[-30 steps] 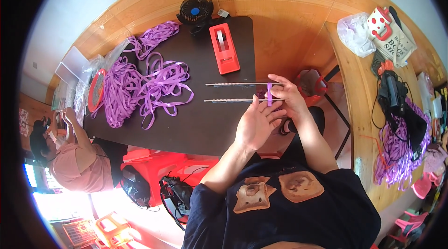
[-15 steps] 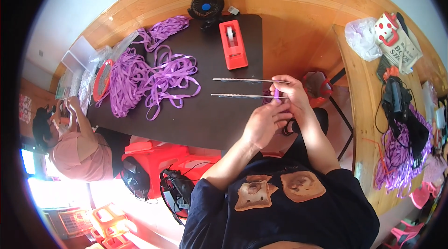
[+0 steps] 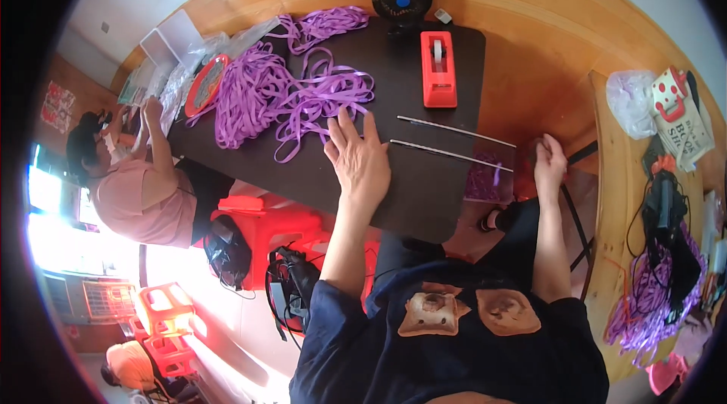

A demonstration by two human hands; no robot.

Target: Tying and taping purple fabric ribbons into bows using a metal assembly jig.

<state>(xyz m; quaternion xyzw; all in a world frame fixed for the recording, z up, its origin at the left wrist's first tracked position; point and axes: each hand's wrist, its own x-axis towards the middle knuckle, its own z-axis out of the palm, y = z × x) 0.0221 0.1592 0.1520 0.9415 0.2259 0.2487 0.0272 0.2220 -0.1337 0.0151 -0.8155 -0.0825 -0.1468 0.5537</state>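
Observation:
Two long thin metal rods lie roughly parallel, the far rod (image 3: pixel 456 131) and the near rod (image 3: pixel 450 155), jutting past the dark table's right edge. A small purple ribbon piece (image 3: pixel 497 173) hangs at the near rod's outer end. My left hand (image 3: pixel 359 165) reaches over the table with fingers spread, its fingertips at the edge of a loose heap of purple ribbon (image 3: pixel 326 93); I see nothing held in it. To the right of the rod ends, off the table, my right hand (image 3: pixel 550 167) has its fingers loosely bent and apart, apparently with nothing in them.
A red tape dispenser (image 3: pixel 439 74) and a black fan (image 3: pixel 403 3) stand at the table's (image 3: pixel 424 207) far side. Below the rod ends is a clear box (image 3: pixel 485 190) with purple bits. Another person (image 3: pixel 148 192) works at the left. A wooden bench (image 3: pixel 606 252) holds bags and ribbon.
My hands have parted from the rod ends: the left went left toward the ribbon heap, the right moved outward to the right. The view has shifted, and the purple piece now hangs by the rod.

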